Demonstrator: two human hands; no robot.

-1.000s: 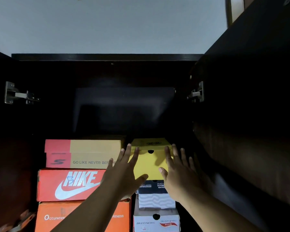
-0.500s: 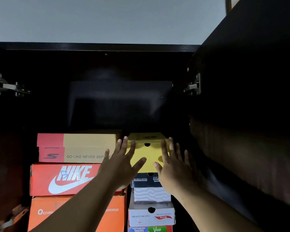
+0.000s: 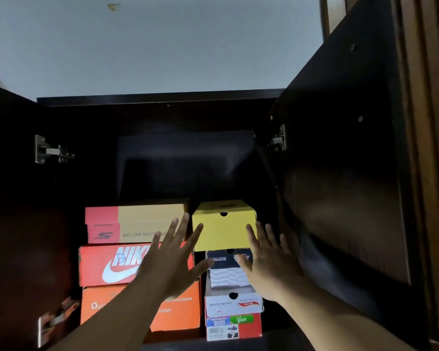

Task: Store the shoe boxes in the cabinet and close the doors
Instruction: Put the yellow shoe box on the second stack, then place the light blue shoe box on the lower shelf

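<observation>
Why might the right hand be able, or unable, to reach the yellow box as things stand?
Probably able. The right hand is open, fingers spread, just beside the yellow box at the top of the right stack. Both cabinet doors stand open and nothing lies between hand and box.

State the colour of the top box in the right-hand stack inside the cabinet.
Plain yellow box, with a small dark finger hole; seen in the head view.

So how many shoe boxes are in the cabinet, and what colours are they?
Red and tan box: 1
Red Nike box: 1
Orange box: 1
Yellow box: 1
Dark blue and white box: 1
White Skechers box: 1
Red box with a green label: 1
Total: 7 boxes in view
</observation>
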